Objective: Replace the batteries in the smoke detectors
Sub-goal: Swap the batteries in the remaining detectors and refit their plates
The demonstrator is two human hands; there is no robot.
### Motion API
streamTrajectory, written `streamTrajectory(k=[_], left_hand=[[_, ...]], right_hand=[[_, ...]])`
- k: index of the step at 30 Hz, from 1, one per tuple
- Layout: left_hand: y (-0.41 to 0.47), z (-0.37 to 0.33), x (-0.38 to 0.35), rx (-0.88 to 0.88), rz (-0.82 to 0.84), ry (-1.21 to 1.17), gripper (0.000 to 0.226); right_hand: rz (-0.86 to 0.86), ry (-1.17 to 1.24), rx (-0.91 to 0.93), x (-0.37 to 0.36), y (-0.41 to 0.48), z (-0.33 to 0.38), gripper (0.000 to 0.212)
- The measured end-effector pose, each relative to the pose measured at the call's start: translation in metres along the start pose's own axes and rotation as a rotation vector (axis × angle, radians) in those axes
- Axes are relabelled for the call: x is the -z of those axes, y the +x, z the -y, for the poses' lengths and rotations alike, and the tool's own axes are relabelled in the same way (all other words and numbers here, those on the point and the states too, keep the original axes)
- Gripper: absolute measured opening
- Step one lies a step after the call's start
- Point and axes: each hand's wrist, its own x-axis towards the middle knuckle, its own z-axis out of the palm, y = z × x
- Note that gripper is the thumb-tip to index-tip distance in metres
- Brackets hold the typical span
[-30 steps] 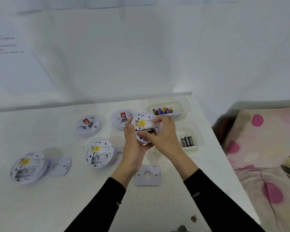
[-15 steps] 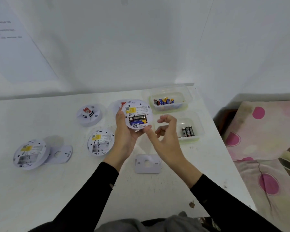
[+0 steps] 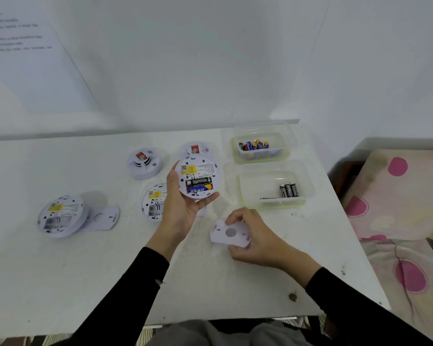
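My left hand (image 3: 183,208) holds a round white smoke detector (image 3: 197,176) back side up above the table, with two batteries (image 3: 198,185) seated in its open compartment. My right hand (image 3: 254,236) grips a white mounting plate (image 3: 229,233) that lies on the table just below the detector. Two more opened detectors lie back up: one (image 3: 153,202) partly hidden behind my left hand, one (image 3: 60,216) at the left resting on its plate (image 3: 103,218). Two detectors (image 3: 144,164) (image 3: 196,148) sit face up further back.
Two clear plastic tubs stand at the right: the far tub (image 3: 263,142) holds several blue and yellow batteries, the near tub (image 3: 275,187) holds three black ones. The white table (image 3: 60,278) ends at the right beside a pink spotted cloth (image 3: 405,221). A wall rises behind.
My right hand left the detector's battery compartment, dropped to the table and closed on the mounting plate. My left hand kept the detector raised, batteries now uncovered.
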Motion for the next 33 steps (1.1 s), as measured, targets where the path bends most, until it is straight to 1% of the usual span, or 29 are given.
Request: streamTrajectory(k=[2, 4, 8, 11, 13, 16, 19, 22, 26, 29, 31, 33], left_hand=[[-0.002, -0.003, 0.0, 0.003, 0.011, 0.011, 0.051], [-0.003, -0.006, 0.0, 0.0, 0.008, 0.034, 0.053], [-0.006, -0.013, -0.006, 0.029, 0.07, 0.091, 0.058], [-0.01, -0.012, -0.015, 0.061, 0.123, 0.049, 0.05], [-0.011, -0.007, -0.019, 0.042, 0.133, -0.007, 0.049], [-0.012, 0.001, -0.028, 0.029, 0.15, -0.096, 0.049], [-0.018, 0.002, -0.043, 0.022, 0.14, -0.158, 0.045], [-0.019, -0.001, -0.05, 0.036, 0.103, -0.206, 0.045], [-0.02, -0.004, -0.054, 0.039, 0.146, -0.119, 0.057], [-0.018, -0.004, -0.053, 0.006, 0.107, -0.1, 0.066], [-0.017, -0.002, -0.053, -0.03, 0.105, -0.066, 0.063], [-0.018, -0.002, -0.054, -0.059, 0.104, -0.034, 0.054]], right_hand=[[0.009, 0.081, 0.011, 0.006, 0.002, 0.009, 0.051], [-0.002, 0.137, 0.085, 0.018, 0.003, 0.022, 0.05], [-0.188, 0.228, 0.214, 0.05, 0.017, 0.051, 0.043], [-0.307, 0.17, 0.265, 0.061, 0.038, 0.061, 0.039], [-0.412, 0.134, 0.269, 0.055, 0.051, 0.063, 0.036], [-0.583, 0.175, 0.243, 0.034, 0.063, 0.066, 0.031], [-0.687, 0.16, 0.221, 0.014, 0.07, 0.069, 0.031], [-0.78, 0.055, 0.172, 0.003, 0.073, 0.071, 0.034], [-0.779, 0.077, 0.138, 0.003, 0.071, 0.073, 0.032], [-0.723, 0.071, 0.141, 0.01, 0.068, 0.069, 0.036], [-0.67, 0.078, 0.153, 0.016, 0.067, 0.068, 0.039], [-0.618, 0.088, 0.166, 0.021, 0.067, 0.067, 0.039]])
